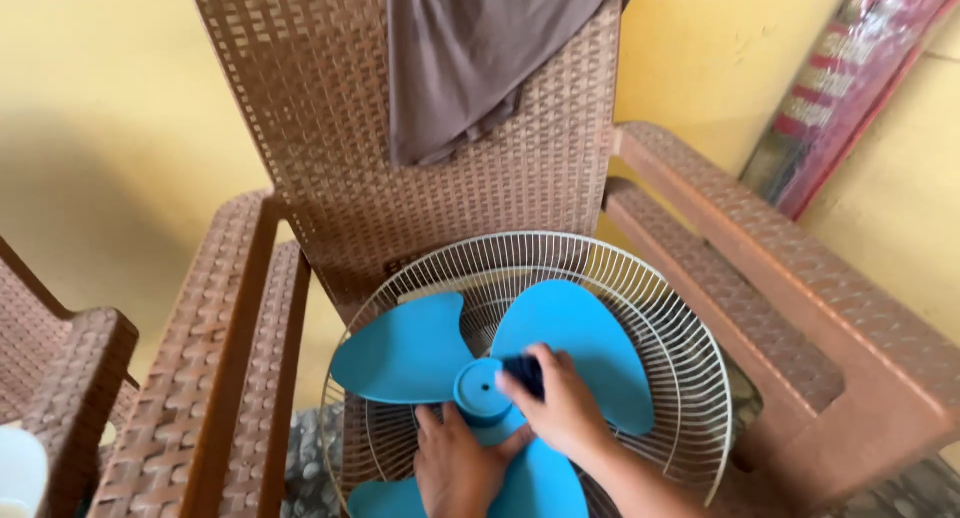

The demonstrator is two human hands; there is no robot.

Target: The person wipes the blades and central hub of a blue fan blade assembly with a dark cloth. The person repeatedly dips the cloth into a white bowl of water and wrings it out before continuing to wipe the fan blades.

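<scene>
A blue fan blade (500, 378) lies in a white wire guard (660, 308) on the brown chair's seat (330, 108). The right hand (560, 408) pinches a dark cap (525, 371) at the hub. The left hand (460, 468) presses flat on the blade, fingers open.

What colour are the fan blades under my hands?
The fan blades are bright blue, set against a white wire guard; the head view shows it.

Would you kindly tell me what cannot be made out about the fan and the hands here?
Head view:
- Dark small part: mostly covered by the right hand; its kind is unclear.
- Lower blade and wire guard: cut off by the bottom edge.
- Left hand: its grip is unclear.
</scene>
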